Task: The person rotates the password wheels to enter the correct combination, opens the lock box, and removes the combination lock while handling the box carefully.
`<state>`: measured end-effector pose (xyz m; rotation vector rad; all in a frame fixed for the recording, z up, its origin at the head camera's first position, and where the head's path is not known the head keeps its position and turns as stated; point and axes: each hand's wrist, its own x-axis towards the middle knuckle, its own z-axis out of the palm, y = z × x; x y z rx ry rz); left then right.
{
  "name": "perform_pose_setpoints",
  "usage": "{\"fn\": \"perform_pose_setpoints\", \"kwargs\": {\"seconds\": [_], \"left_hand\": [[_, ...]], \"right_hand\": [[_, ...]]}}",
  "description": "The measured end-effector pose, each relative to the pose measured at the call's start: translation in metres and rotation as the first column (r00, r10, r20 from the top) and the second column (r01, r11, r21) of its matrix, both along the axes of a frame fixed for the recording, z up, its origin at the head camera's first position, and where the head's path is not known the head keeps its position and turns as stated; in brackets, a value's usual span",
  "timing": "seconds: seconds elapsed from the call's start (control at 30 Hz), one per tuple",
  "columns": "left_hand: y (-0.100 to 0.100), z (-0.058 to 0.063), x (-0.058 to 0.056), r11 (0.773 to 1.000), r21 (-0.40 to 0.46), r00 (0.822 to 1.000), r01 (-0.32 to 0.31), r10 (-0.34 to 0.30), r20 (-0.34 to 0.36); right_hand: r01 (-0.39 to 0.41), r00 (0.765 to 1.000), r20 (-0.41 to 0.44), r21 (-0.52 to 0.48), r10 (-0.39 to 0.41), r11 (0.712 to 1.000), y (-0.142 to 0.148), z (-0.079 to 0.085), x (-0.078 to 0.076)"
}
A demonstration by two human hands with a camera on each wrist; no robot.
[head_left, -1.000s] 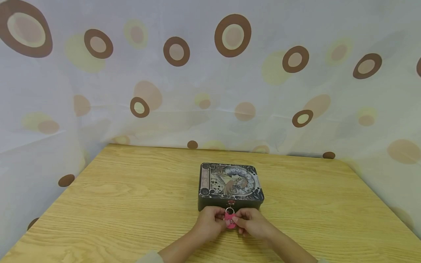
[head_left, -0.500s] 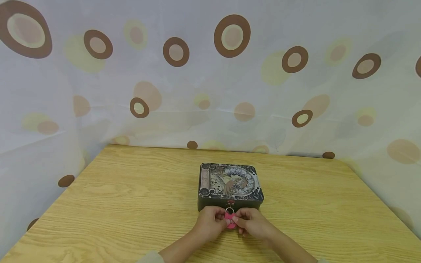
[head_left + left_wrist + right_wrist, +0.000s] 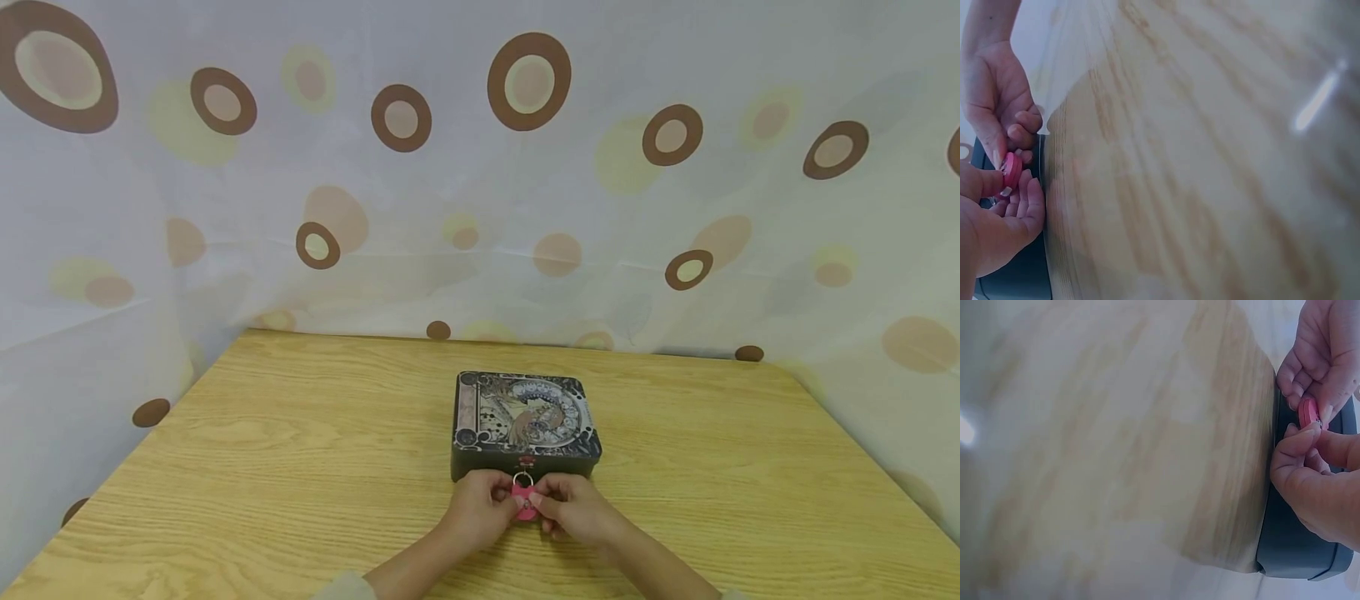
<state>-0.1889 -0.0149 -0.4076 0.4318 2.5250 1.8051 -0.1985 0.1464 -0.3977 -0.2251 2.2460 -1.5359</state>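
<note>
A pink padlock (image 3: 524, 505) with a silver shackle hangs at the red clasp (image 3: 527, 461) on the front of a dark box (image 3: 525, 414) with an ornate printed lid. From one side my left hand (image 3: 480, 510) pinches the padlock between thumb and fingers. My right hand (image 3: 579, 507) pinches it from the other side, its thumb on the padlock's face. The left wrist view shows the padlock (image 3: 1012, 170) edge-on between both hands. In the right wrist view the fingers partly cover the padlock (image 3: 1309, 413). The lid is down.
The box stands on a light wood-grain table (image 3: 315, 450). Behind it hangs a white curtain (image 3: 450, 183) printed with brown and beige ovals.
The padlock has shifted very slightly left and turned a little between the fingers. Both hands stay on it, and the box has not moved.
</note>
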Motion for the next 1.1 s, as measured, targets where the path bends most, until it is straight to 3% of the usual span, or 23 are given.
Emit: {"fn": "perform_pose_setpoints", "kwargs": {"seconds": [0.2,0.47,0.73,1.1], "left_hand": [[0.0006,-0.0002,0.0001,1.000,0.015,0.999,0.001,-0.002,0.035],[-0.0019,-0.0017,-0.0021,0.996,0.081,0.993,0.043,-0.051,0.109],[-0.0028,-0.0026,-0.0024,0.995,0.098,0.988,0.035,-0.049,0.144],[-0.0039,-0.0024,-0.0026,0.997,0.064,0.995,0.039,-0.044,0.084]], "right_hand": [[-0.001,1.000,0.002,0.000,0.001,1.000,0.0000,-0.0010,0.0000],[0.003,1.000,0.009,-0.010,-0.003,1.000,-0.0006,0.0003,-0.0005],[0.004,1.000,0.010,-0.014,-0.004,1.000,-0.0007,0.0023,-0.0002],[0.011,1.000,0.019,-0.010,-0.011,1.000,0.0003,-0.0002,-0.0010]]}}
